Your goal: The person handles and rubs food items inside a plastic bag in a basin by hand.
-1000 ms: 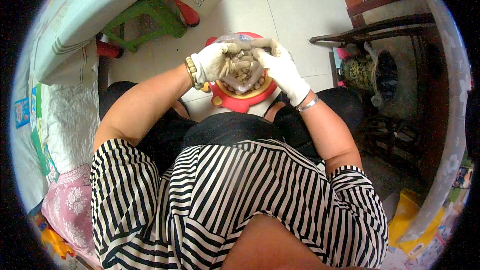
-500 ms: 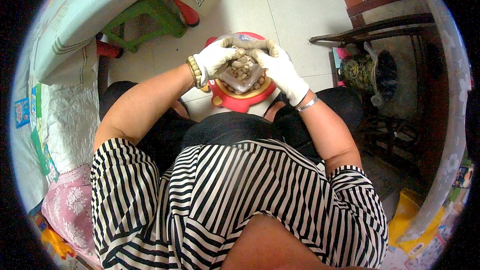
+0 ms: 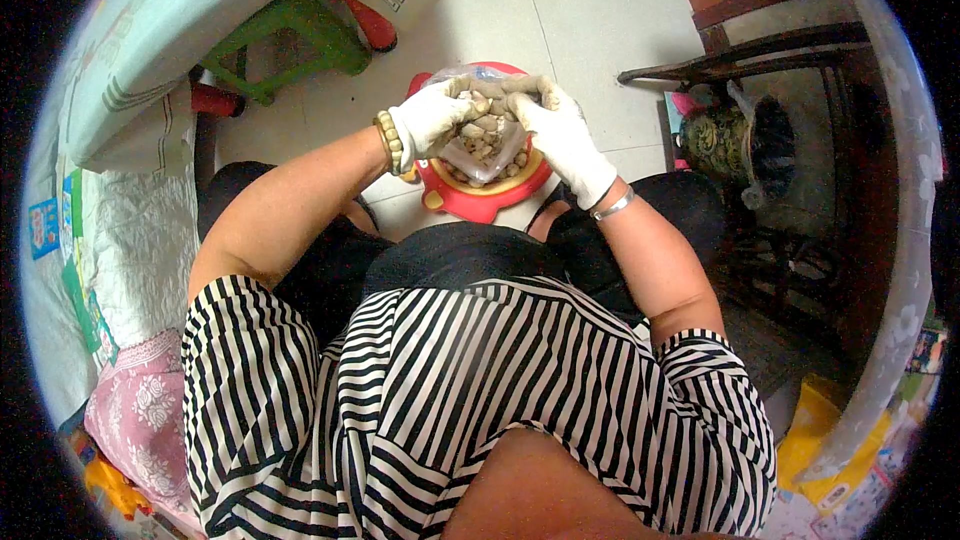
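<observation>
Both my hands wear white work gloves with brown-stained fingertips. My left hand (image 3: 440,118), a beaded bracelet at its wrist, is closed, thumb pressed to fingers. My right hand (image 3: 550,125), below it a silver bangle (image 3: 614,205), also has its thumb against curled fingers. What either pinches is too small to make out. The fingertips are close together over a clear plastic bag (image 3: 488,174) of broken tan, shell-like pieces (image 3: 487,147). Under the bag is a red and yellow round container (image 3: 478,207), with small round nut-like things (image 3: 520,160) along its inner edge.
A green stool (image 3: 290,40) stands beyond on the left, by a table with a pale cloth (image 3: 130,70). To the right are a dark wooden frame (image 3: 740,65) and a patterned dark pot (image 3: 715,145). Pale floor tiles (image 3: 580,10) lie ahead.
My fingers have shifted slightly above the bag, and more of the tan pieces shows between my hands. The arms and the container stay in place.
</observation>
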Tool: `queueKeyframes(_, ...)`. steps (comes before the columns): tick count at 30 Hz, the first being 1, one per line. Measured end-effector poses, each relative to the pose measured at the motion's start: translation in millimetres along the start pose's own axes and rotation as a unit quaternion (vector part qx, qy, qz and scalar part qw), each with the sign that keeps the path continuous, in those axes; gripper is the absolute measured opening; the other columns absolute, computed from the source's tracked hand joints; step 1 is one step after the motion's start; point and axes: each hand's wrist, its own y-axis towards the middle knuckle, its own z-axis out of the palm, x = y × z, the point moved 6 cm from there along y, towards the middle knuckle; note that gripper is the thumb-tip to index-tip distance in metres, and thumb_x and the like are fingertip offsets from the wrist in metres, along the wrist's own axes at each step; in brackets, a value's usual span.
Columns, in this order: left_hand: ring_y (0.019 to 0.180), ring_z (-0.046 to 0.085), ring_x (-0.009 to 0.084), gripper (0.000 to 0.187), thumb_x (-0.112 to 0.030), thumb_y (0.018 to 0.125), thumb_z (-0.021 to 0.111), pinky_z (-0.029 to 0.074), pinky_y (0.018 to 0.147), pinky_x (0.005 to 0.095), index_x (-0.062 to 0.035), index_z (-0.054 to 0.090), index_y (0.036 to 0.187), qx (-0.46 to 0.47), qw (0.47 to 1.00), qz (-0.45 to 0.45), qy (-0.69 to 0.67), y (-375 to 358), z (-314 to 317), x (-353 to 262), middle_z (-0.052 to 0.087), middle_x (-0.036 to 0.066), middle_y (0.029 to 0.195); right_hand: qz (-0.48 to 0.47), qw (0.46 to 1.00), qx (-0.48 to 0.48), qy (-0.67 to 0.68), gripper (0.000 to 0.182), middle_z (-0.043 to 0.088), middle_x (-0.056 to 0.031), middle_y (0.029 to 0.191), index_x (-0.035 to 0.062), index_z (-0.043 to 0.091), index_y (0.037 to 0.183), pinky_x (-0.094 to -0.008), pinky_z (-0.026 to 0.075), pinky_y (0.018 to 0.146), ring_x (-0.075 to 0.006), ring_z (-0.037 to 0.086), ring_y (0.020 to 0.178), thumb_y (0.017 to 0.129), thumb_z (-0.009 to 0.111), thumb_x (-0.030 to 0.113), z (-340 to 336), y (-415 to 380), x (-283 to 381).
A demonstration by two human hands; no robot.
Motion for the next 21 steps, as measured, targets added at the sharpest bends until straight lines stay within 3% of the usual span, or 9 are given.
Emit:
queueKeyframes(8,0.092,0.061,0.0162,0.028,-0.004,0.088,0.056,0.051,0.085,0.029,-0.0014,0.052,0.115,-0.035,0.993,0.047,0.106,-3,5,-12,0.062,0.008,0.104,-0.028,0.998,0.003,-0.058,0.023,0.059,-0.0108,0.105,-0.0025,0.053,0.111,-0.0279,0.047,0.086,-0.0154,0.057,0.097,0.091,0.049,0.009,-2,1,1)
queueKeyframes(10,0.091,0.061,0.0157,0.027,-0.004,0.087,0.056,0.051,0.085,0.0288,-0.0015,0.053,0.114,-0.025,0.994,0.056,0.093,-8,12,-17,0.062,0.008,0.103,-0.009,1.0,-0.013,0.026,0.023,0.06,-0.0114,0.104,-0.0029,0.052,0.11,-0.0271,0.049,0.082,-0.0142,0.059,0.092,0.091,0.049,0.009,-4,4,-6)
queueKeyframes(15,0.086,0.062,0.0136,0.024,-0.006,0.087,0.057,0.051,0.08,0.0268,-0.0026,0.056,0.111,-0.021,0.995,0.074,0.07,-8,17,-20,0.063,0.006,0.098,0.04,0.998,-0.025,0.047,0.028,0.06,-0.0117,0.104,-0.0029,0.051,0.11,-0.0263,0.05,0.079,-0.0133,0.06,0.089,0.093,0.051,0.019,-7,5,-8)
queueKeyframes(17,0.077,0.06,0.0101,0.024,-0.006,0.087,0.057,0.051,0.068,0.0225,-0.0042,0.057,0.111,-0.044,0.992,0.047,0.111,-14,22,-23,0.064,0.004,0.092,0.075,0.995,-0.013,0.06,0.031,0.06,-0.0111,0.105,-0.0028,0.051,0.112,-0.0265,0.05,0.079,-0.0133,0.06,0.09,0.094,0.052,0.023,-5,3,-11)
queueKeyframes(19,0.073,0.058,0.0081,0.023,-0.007,0.088,0.056,0.048,0.061,0.0206,-0.0048,0.058,0.111,-0.042,0.994,0.046,0.094,-11,24,-15,0.064,0.003,0.09,0.047,0.996,0.08,0.018,0.039,0.059,-0.01,0.108,-0.0037,0.05,0.117,-0.0274,0.049,0.082,-0.0144,0.059,0.095,0.094,0.051,0.028,7,1,-9)
queueKeyframes(21,0.069,0.056,0.0061,0.023,-0.009,0.088,0.055,0.045,0.055,0.0186,-0.0054,0.058,0.111,-0.04,0.995,0.045,0.078,-11,24,-12,0.063,0.001,0.088,0.082,0.991,0.084,0.069,0.037,0.059,-0.0097,0.111,-0.0039,0.048,0.121,-0.0282,0.048,0.087,-0.0159,0.057,0.101,0.094,0.052,0.021,11,0,-18)
